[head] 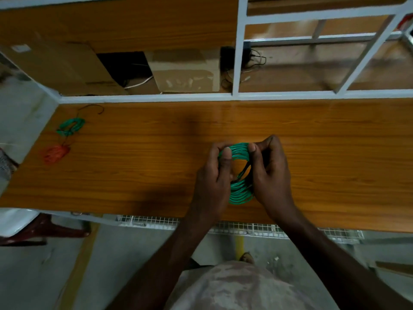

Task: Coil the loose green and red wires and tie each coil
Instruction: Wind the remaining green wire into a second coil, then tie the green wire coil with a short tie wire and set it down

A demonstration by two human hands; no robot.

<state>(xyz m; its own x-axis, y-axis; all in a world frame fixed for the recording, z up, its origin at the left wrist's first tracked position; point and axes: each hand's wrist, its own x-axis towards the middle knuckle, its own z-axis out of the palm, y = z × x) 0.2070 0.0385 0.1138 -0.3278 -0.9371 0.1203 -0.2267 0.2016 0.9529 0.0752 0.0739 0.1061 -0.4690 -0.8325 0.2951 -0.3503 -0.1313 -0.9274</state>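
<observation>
Head view looks straight down on a wooden bench (134,171) with both of the person's hands over its middle. Between them is a green coil (240,173) of many turns, held up on edge just above the wood. The left hand (214,177) grips the coil's left side, thumb laid flat across the top strands and fingers curled behind them. The right hand (269,173) grips the right side the same way, thumb pressed on the upper strands, fingers wrapped round the back. The two thumbs sit near each other at the top of the coil, and the lower arc of green loops shows below, between the two palms. A thin dark strand (245,170) crosses the coil's open centre near the right hand; I cannot tell whether it is a tie or a wire end.

Well apart, at the far left end of the bench, lies a second green coil (71,126), smaller in the frame, with a dark wire (93,107) curling off from it toward the back edge. Just in front of that lies a bunch of red wire (54,154), blurred, so how neatly it is wound I cannot tell.

Behind the bench a white-framed shelf (237,63) holds cardboard boxes (185,72) and some dark cables (254,59). Below the bench's near edge runs a white wire mesh tray (245,229).
</observation>
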